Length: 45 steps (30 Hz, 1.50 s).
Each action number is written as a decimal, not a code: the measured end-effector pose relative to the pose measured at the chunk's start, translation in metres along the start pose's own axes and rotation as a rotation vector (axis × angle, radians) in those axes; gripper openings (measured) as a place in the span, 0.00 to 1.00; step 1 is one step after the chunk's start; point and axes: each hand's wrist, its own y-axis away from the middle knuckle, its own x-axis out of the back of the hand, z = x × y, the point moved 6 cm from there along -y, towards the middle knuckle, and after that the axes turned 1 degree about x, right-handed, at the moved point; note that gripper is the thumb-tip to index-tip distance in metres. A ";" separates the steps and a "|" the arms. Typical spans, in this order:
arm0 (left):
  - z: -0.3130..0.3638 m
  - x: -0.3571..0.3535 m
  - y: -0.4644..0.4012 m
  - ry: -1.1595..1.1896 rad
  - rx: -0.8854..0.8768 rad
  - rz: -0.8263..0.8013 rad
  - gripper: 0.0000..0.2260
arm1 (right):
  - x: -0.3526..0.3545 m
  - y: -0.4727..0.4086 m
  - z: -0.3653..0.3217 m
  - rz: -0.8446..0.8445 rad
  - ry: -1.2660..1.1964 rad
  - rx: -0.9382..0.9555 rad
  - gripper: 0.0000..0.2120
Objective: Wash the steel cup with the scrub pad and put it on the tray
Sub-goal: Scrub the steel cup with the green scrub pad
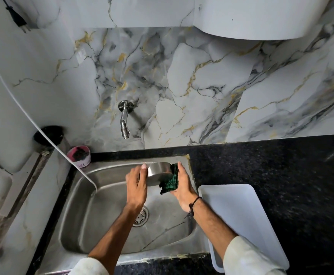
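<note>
The round, shiny steel cup (158, 174) is held in the air over the far part of the brushed stainless-steel sink (102, 221), lying on its side with its flat base turned toward the camera. The left hand (136, 185) grips it from the left, fingers (143, 167) curled closed around its wall. The dark green scrub pad (170, 182), crumpled and ragged at its lower edge, is pressed against the cup's right side by the right hand (184, 185), whose fingers are closed over the pad and hold it against the metal. A dark cord bracelet (194, 202) circles the right wrist, and both forearms end in pale sleeves (245, 257) at the bottom edge.

Below the hands, the round perforated drain (141, 217) sits in the sink floor. A thin white hose (43, 133) arcs down from the upper left and ends inside the basin at its left side. A chrome tap (125, 120) projects from the grey-and-gold veined marble wall (201, 86) above the sink; no water is visible running from it. A small pink tub (79, 156) with dark contents stands at the sink's far left corner.

Just right of the sink, the empty white rectangular plastic tray (239, 217) rests on the black speckled stone bench (281, 165), its left edge beside the sink rim.
</note>
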 end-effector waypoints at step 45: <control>-0.025 -0.034 0.024 0.982 0.910 -0.105 0.18 | 0.018 0.028 0.036 -0.205 0.797 0.476 0.22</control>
